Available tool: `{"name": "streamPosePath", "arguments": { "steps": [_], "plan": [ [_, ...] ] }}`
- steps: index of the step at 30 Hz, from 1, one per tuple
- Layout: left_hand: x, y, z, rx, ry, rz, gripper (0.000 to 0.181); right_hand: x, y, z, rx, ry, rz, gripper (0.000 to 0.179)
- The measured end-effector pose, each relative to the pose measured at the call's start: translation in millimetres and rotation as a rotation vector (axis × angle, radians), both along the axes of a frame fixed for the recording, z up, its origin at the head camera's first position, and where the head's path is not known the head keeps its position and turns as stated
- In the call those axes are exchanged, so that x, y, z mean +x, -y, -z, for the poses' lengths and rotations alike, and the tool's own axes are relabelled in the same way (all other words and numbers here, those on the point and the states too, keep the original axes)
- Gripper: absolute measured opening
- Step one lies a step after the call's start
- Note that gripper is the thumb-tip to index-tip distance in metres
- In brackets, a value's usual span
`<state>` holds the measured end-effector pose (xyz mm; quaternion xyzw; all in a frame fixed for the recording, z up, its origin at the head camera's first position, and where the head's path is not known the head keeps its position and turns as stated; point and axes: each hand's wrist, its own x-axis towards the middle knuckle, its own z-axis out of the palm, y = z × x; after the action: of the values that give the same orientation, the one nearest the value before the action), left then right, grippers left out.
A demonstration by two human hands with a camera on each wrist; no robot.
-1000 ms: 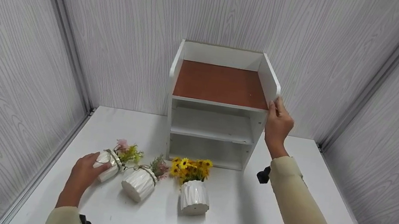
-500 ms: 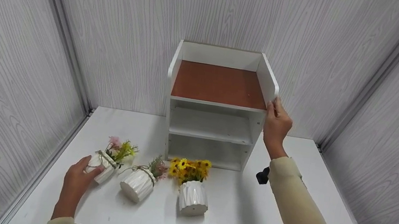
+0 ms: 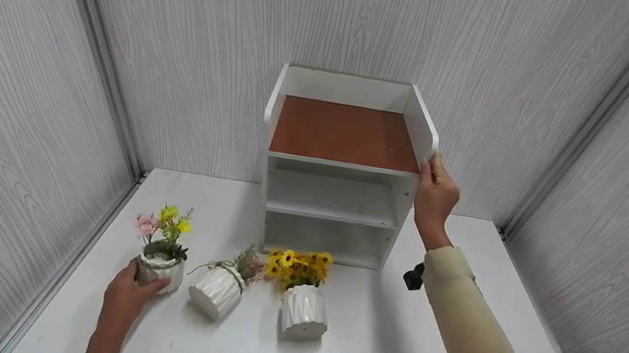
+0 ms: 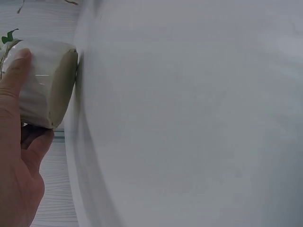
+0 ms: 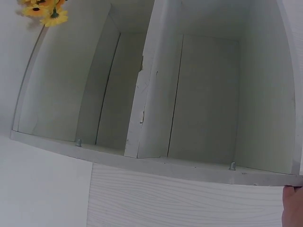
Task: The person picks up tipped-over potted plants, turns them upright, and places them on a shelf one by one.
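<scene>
the pink-flower pot (image 3: 159, 270) stands upright in the left hand's (image 3: 124, 297) grasp; the right hand (image 3: 436, 197) grips the shelf's (image 3: 420, 127) side.

The shelf unit (image 3: 340, 168) stands at the back of the tabletop (image 3: 389, 347), against the wall. Just before it lies a tipped pot (image 3: 304, 316). Left of that pot lies a second pot (image 3: 216, 299), and further left a third pot (image 3: 161, 271) stands upright, well apart from the unit.
</scene>
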<state>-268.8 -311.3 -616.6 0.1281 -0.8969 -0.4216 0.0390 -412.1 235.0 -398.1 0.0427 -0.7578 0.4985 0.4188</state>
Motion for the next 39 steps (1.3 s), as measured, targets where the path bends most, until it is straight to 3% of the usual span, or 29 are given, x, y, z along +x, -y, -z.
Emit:
{"name": "streamPosePath", "arguments": {
  "steps": [6, 14, 18, 26, 34, 39],
  "plan": [
    [-3.1, -2.3, 3.9, 0.043, -0.001, -0.003, 0.116, 1.1, -0.3, 0.5, -0.008, 0.016, 0.0, 0.042],
    [-5.7, -10.8, 10.9, 0.102, -0.053, 0.022, 0.107, -0.2, -0.1, -1.1, -0.012, 0.023, 0.015, 0.042],
    [-6.0, -11.5, 15.7, 0.101, -0.08, 0.003, 0.1, -0.9, 3.7, -0.7, 0.003, 0.032, -0.002, 0.042],
    [-12.6, -14.8, 23.0, 0.14, -0.102, 0.01, 0.107, -0.3, 5.6, -2.3, 0.036, 0.03, 0.04, 0.038],
    [-10.1, -18.3, 21.9, 0.165, -0.086, 0.047, 0.109, 1.2, 2.3, -2.3, 0.026, 0.037, 0.03, 0.041],
    [-9.2, -21.4, 13.6, 0.13, -0.092, 0.051, 0.111, 1.2, 1.1, -1.9, 0.031, 0.024, 0.046, 0.04]
  ]
}}
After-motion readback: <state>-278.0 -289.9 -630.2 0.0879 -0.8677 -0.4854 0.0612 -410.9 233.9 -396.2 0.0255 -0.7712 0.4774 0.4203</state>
